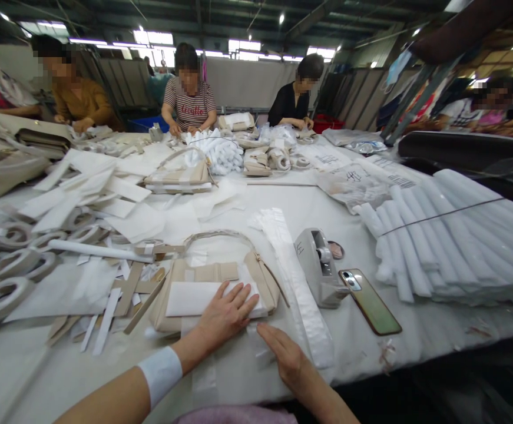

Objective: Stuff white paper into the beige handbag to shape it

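A beige handbag (168, 321) lies in front of me, its curved strap toward the far side. White padding (189, 298) covers part of its front. My left hand (229, 306) rests flat on the padding and bag, fingers spread, with a white band (161, 374) around that forearm. Close to the bag's near right edge is my right hand (285, 353), its fingers stretched out beside a thin translucent sheet (258, 341). Whether the right fingertips touch that sheet I cannot tell. To the right lies a strip of white plastic sleeves (303, 288).
Right of the sleeves stand a grey tape dispenser (320, 268) and a phone (371, 301). Bundled white foam rolls (450, 229) lie farther right. Coiled beige straps (6, 268) and paper pieces (83, 182) crowd the left. Several people (189, 100) work across the table.
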Motion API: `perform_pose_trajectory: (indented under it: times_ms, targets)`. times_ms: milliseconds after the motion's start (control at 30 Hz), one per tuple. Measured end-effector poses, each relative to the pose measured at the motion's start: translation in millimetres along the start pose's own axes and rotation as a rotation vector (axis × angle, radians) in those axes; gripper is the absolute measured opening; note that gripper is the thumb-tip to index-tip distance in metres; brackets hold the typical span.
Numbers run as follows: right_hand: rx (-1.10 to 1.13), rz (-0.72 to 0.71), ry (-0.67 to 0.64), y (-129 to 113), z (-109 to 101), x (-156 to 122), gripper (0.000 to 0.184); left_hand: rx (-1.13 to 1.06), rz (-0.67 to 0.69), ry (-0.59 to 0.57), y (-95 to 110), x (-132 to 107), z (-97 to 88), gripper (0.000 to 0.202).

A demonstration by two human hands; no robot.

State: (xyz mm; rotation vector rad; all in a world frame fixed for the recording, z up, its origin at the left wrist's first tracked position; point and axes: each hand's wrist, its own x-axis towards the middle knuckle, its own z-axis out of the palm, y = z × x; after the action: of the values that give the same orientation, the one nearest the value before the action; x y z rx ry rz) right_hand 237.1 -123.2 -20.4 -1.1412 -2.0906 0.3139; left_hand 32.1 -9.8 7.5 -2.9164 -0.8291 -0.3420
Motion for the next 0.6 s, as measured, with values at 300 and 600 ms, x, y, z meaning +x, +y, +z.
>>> perform_pose_trajectory:
  times_ms: [300,600]
  targets:
    - [0.076,0.232,0.145,-16,-2,38,0.029,-0.001,-0.005,0.02,0,-1,2.8,0.045]
    - [0.013,0.119,0.126,-24,-11,17,0.03,0.02,-0.015,0.032,1,-2,1.5,0.042]
